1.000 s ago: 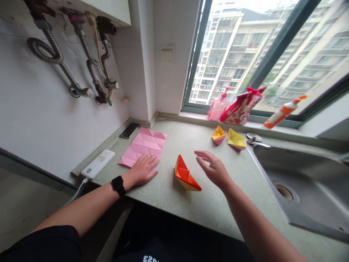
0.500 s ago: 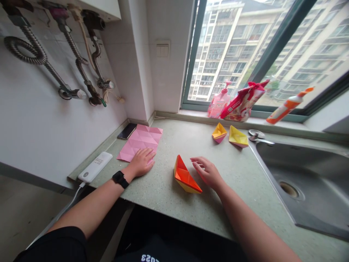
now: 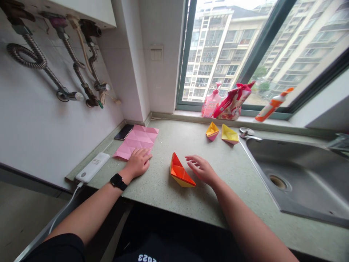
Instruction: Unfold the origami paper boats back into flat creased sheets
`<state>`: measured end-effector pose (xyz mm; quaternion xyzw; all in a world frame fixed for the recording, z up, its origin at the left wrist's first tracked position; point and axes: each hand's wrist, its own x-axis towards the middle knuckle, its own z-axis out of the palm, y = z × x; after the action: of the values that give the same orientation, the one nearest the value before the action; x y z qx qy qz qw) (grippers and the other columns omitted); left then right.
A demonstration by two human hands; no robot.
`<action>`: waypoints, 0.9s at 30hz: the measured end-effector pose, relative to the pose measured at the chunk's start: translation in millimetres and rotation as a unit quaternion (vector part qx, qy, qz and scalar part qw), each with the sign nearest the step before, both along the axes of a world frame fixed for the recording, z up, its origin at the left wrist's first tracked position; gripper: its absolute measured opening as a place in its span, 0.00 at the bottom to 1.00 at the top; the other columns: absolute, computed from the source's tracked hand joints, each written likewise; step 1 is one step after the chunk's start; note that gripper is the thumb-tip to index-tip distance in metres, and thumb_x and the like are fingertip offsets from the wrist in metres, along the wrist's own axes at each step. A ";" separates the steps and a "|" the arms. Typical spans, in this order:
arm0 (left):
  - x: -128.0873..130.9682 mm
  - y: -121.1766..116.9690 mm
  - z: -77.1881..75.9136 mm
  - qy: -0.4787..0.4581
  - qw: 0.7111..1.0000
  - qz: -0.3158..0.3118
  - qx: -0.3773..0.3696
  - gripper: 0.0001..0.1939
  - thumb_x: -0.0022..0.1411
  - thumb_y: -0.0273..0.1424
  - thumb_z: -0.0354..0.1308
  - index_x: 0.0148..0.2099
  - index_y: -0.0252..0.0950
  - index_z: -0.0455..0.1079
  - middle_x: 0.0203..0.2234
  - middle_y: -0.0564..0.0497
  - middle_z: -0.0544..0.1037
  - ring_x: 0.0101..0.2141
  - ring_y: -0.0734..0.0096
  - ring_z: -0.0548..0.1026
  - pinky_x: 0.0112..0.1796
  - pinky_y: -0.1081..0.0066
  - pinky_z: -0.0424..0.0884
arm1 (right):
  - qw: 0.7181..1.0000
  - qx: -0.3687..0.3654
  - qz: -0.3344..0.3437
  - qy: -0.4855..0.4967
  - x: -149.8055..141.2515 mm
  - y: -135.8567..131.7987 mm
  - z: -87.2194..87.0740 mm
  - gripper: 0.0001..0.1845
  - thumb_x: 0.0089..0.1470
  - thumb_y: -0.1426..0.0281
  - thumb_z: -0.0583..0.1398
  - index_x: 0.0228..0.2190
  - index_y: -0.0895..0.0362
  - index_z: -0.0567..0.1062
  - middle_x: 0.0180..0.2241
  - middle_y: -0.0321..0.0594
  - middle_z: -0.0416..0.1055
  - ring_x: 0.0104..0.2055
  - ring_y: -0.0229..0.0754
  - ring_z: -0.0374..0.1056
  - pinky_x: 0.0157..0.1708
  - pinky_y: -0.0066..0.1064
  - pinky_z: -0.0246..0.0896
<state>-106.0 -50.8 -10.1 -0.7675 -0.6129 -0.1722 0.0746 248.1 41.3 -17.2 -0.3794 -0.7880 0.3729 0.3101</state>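
Note:
My left hand (image 3: 138, 162) lies flat on the counter, its fingers stretched over the lower right edge of a creased pink sheet of paper (image 3: 141, 136). To its right stands an orange and yellow folded paper boat (image 3: 180, 174), touched by neither hand as far as I can see. My right hand (image 3: 201, 169) hovers or rests just right of that boat, fingers loosely apart with nothing in them. Farther back sit a small yellow-orange paper boat (image 3: 212, 131) with a pink underside and a yellow paper boat (image 3: 229, 134).
A black phone (image 3: 124, 132) lies beside the pink sheet. The white power bank (image 3: 92, 167) with a cable is at the left edge. A steel sink (image 3: 300, 171) takes up the right. Along the sill stand a pink pump bottle (image 3: 211, 104), a red bag (image 3: 234, 103) and an orange-white bottle (image 3: 272, 106).
The whole view has shifted slightly, so things appear farther left. Both hands keep nearly the same places relative to the paper and the boat.

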 end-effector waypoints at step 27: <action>93.7 62.2 30.7 -0.375 0.901 -0.055 -0.209 0.12 0.64 0.31 0.56 0.49 0.38 0.72 0.45 0.45 0.83 0.44 0.59 0.83 0.45 0.63 0.79 | 0.996 -0.058 -0.006 -0.062 -47.5 14.2 19.4 0.06 0.59 0.67 0.64 0.33 0.55 0.80 0.24 0.30 0.70 0.27 0.36 0.63 0.30 0.29 0.55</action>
<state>-12.3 11.4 20.6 -0.6767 -0.5741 -0.3192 -0.3326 200.6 55.5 2.2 -0.4241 -0.7805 0.3916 0.2401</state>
